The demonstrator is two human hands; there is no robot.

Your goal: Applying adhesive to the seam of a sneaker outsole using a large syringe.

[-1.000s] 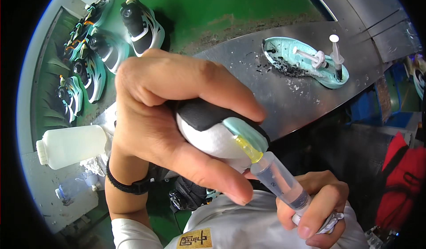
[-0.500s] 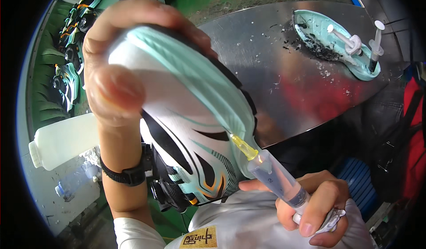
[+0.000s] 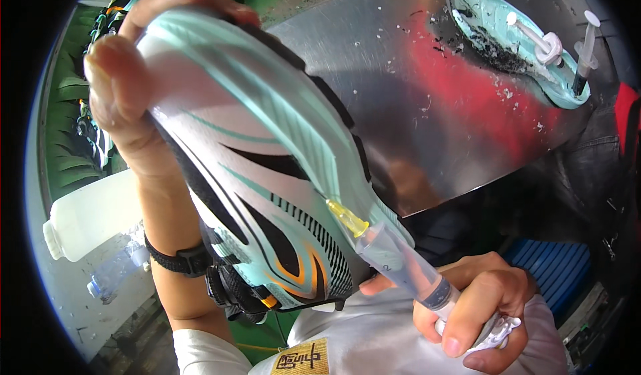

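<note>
My left hand (image 3: 123, 84) is closed round the toe end of a white and mint-green sports shoe (image 3: 247, 144) with black and orange markings, holding it tilted with its side facing up. In my right hand (image 3: 484, 301) is a clear syringe (image 3: 404, 261) with a yellow needle hub (image 3: 347, 217). Its tip meets the line between the shoe's upper and its mint midsole, around the middle of the side. Clear liquid appears inside the barrel. Crumpled white tissue (image 3: 499, 333) is bunched under my right fingers at the plunger end.
On the metal table (image 3: 354, 48) a mint sole piece (image 3: 491, 6) holds two more syringes, one lying (image 3: 531, 33), one upright (image 3: 587, 48), among black and white scraps. More shoes (image 3: 100, 141) stand at left, beside a white bottle (image 3: 100, 211) and a clear bottle (image 3: 115, 273). A blue slatted surface (image 3: 551, 261) lies lower right.
The shoe has moved left and down with my left hand and turned to show more of its side. The syringe has shifted slightly left, its tip still at the midsole line.
</note>
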